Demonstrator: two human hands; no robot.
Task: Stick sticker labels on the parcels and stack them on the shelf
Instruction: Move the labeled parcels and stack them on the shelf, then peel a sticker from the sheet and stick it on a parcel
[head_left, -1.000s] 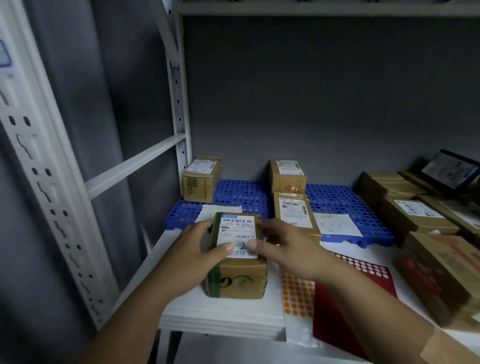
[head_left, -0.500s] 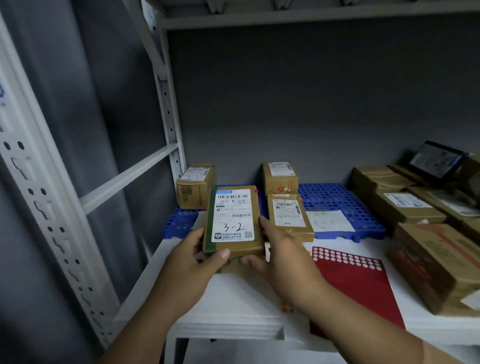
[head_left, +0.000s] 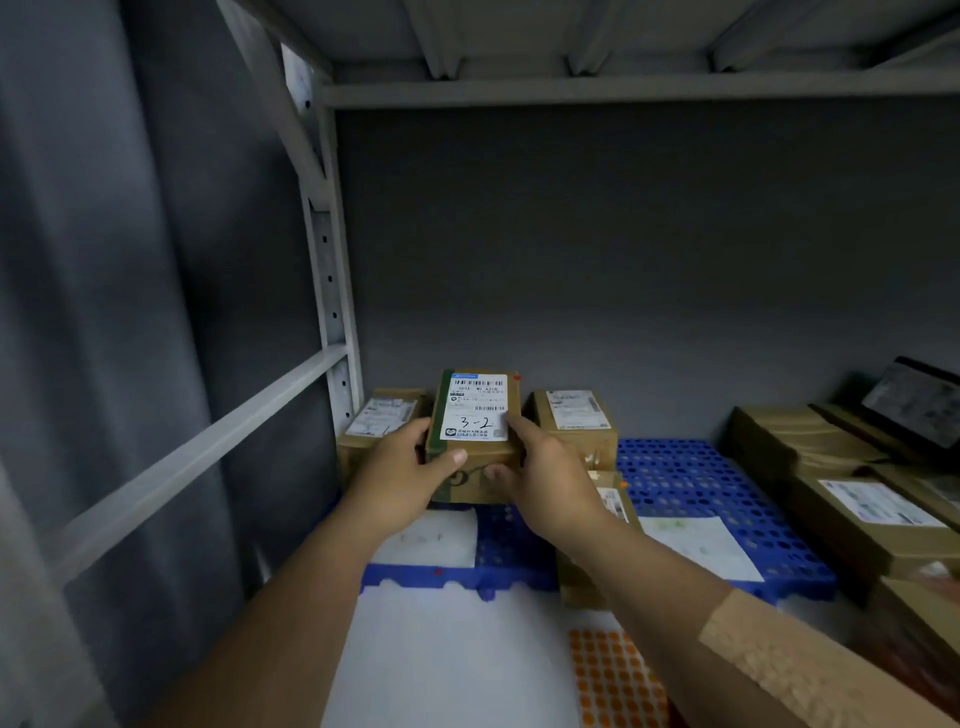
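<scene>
1. Compared with a moment ago, the parcel (head_left: 474, 435) is off the white front part of the shelf (head_left: 447, 654) and carried further in. It now hangs over the blue pallet (head_left: 696, 483), toward the back-left corner.

2. Both hands are on it. The left hand (head_left: 400, 480) has its fingers wrapped round the left side with the thumb pressed on the front face. The right hand (head_left: 540, 486) grips the right side the same way, thumb on the front too. So both are gripping the box, nothing loose.

3. The parcel's shipping label (head_left: 474, 406) faces up and has "3-2" written on it. There's a tiny red dot sticker (head_left: 516, 378) at the top right corner, so I'd say the sticking part is done for this one.

4. That makes this the stacking step, I think. The parcel sits between two boxes at the back of the pallet: the left box (head_left: 382, 423) just beside it and the right box (head_left: 574, 421) on its other side. Can't tell if it's touching either yet or already resting on the pallet.

5. Next move, my guess: lower it square into that gap, label up, without knocking the neighbours, then let go.

6. Closer to the camera than the pallet, an orange sticker sheet (head_left: 613, 675) lies on the white shelf, ready for the next parcel.
</scene>
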